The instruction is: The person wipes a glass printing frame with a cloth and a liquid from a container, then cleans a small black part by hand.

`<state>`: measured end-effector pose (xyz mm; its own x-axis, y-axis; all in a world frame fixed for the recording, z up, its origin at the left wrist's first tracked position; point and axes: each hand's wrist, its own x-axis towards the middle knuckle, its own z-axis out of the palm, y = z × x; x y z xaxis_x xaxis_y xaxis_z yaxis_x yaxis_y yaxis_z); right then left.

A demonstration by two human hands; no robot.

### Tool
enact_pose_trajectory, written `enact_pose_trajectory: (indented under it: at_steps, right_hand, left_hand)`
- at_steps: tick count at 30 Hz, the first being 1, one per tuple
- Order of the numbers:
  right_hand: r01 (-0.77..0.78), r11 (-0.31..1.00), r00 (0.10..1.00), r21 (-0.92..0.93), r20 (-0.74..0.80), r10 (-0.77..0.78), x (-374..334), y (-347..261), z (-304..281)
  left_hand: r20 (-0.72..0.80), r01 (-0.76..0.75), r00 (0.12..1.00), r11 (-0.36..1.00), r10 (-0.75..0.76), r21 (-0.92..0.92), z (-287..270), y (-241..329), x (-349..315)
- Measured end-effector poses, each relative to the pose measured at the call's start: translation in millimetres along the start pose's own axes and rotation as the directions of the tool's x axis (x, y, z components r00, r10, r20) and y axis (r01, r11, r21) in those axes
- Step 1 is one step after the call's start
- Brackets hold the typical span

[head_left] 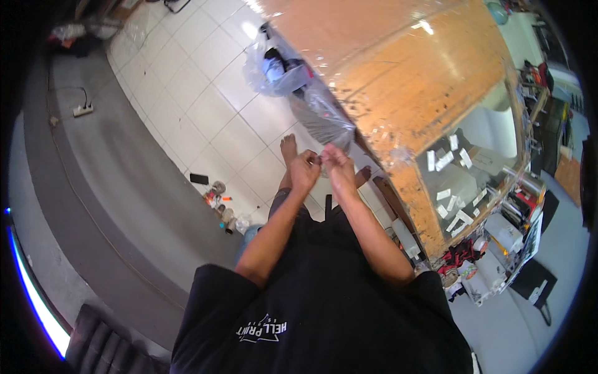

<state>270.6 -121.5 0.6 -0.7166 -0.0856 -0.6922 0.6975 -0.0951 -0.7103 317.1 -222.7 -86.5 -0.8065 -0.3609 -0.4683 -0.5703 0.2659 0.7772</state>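
Observation:
My left hand [304, 172] and my right hand [338, 169] are held up close together in front of me, fingertips nearly touching. On both, the fingers are closed in a pinch. Something small and dark seems to sit between them, too small to name. Just beyond the fingers hangs a grey see-through plastic bag [321, 115], its folds running toward my right hand. Whether my fingers grip its edge I cannot tell. A clear plastic bag [268, 71] with dark and blue things inside is beside it, farther off.
To the right stands a wooden table [398, 81] with a glass panel [464, 168] bearing several white pieces. Shelves of cluttered goods [492, 249] lie beyond. Leftward are a grey ledge [134, 174], a power strip [83, 110], a black phone-like slab [199, 179] and small items on the tiled floor [215, 118].

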Motion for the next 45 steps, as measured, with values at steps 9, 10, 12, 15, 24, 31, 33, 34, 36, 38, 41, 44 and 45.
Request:
enact_pose_trajectory:
  at_steps: [9,10,12,15,24,31,33,34,36,38,41,44,45]
  right_hand:
    - [0.090,0.634,0.971,-0.768,-0.074,-0.227,82.9,15.8,-21.9]
    - [0.137,0.527,0.976,-0.839,0.024,-0.217,95.6,15.2,-22.3]
    - [0.240,0.317,0.967,-0.918,0.199,-0.156,121.0,15.3,-17.7]
    - [0.349,0.090,0.937,-0.933,0.348,-0.028,151.9,24.2,-7.9]
    - [0.356,-0.117,0.934,-0.927,0.348,0.086,179.7,57.8,-25.8]
    - [0.293,0.140,0.942,-0.946,0.259,-0.215,85.1,23.8,-69.8]
    - [0.050,0.423,0.984,-0.905,-0.026,-0.174,46.5,-23.0,-11.1]
    - [-0.071,0.552,0.979,-0.831,-0.163,-0.119,35.4,-32.3,-0.2]
    - [0.050,0.428,0.955,-0.902,-0.082,-0.284,27.1,-37.5,-5.9]
    - [0.153,0.342,0.924,-0.927,0.012,-0.382,9.1,-51.8,-6.6]
    - [0.252,0.220,0.844,-0.943,0.103,-0.526,-22.4,-62.5,-21.8]
    - [0.246,0.535,0.814,-0.809,-0.127,-0.567,-55.3,-71.0,-32.4]
    - [0.242,0.600,0.802,-0.763,-0.191,-0.566,-63.3,-77.3,-35.2]
  left_hand:
    - [-0.033,0.027,0.999,0.988,-0.032,-0.150,-40.0,47.8,-31.8]
    - [0.000,0.016,1.000,0.986,-0.017,-0.164,-42.2,49.9,-39.2]
    - [0.034,-0.006,0.999,0.985,0.012,-0.175,-44.0,50.8,-46.9]
    - [0.036,-0.039,0.998,0.986,0.045,-0.164,-44.5,47.6,-48.1]
    - [-0.076,-0.012,0.997,0.986,-0.001,-0.169,-48.4,46.5,-41.6]
    - [-0.026,0.061,0.997,0.983,-0.067,-0.176,-40.2,48.3,-49.4]
    - [0.015,0.069,0.998,0.987,-0.067,-0.143,-41.6,50.6,-47.6]
    - [0.040,0.074,0.997,0.990,-0.069,-0.121,-44.3,51.0,-47.6]
    - [0.068,0.070,0.996,0.993,-0.064,-0.091,-49.3,51.9,-45.1]
    - [0.069,0.057,0.996,0.994,-0.051,-0.088,-50.9,52.8,-41.7]
    - [0.055,-0.042,0.998,0.999,0.044,-0.034,-51.4,46.6,-37.0]
    - [0.144,-0.014,0.989,1.000,0.010,0.025,-53.8,43.8,-33.7]
    - [0.158,-0.021,0.987,0.999,0.015,0.036,-55.1,42.8,-32.2]
